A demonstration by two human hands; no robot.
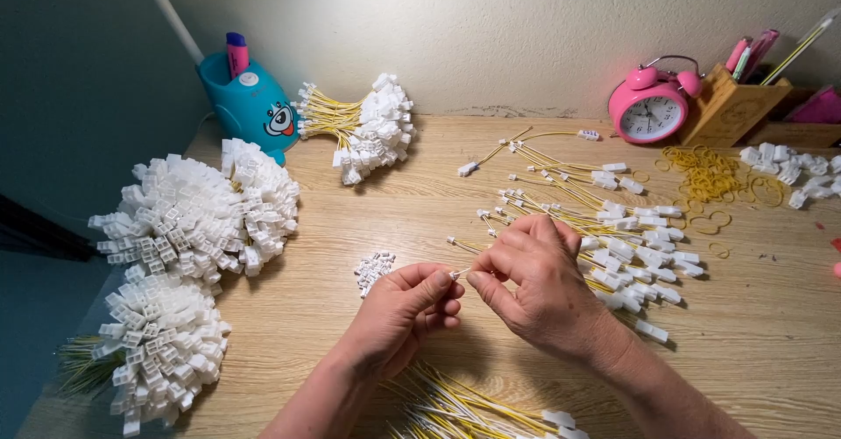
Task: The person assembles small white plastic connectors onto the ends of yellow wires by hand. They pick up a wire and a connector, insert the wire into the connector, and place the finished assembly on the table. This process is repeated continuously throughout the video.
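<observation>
My left hand [405,309] and my right hand [536,281] meet over the middle of the wooden desk [368,220], thumbs and forefingers pinched together. Between them sits a small white connector on a thin wire [460,273]. A little pile of tiny white connectors [373,271] lies just left of my left hand. Loose yellow and white wires with white plugs [613,237] spread out behind my right hand. More such wires [473,408] lie under my wrists at the front edge.
Big bundles of plugged wires lie at the left [197,215], front left [158,347] and back [363,128]. A blue pen holder [250,102], a pink alarm clock [650,106], a wooden pen box [731,106], rubber bands [710,176] and loose plugs [788,167] line the back.
</observation>
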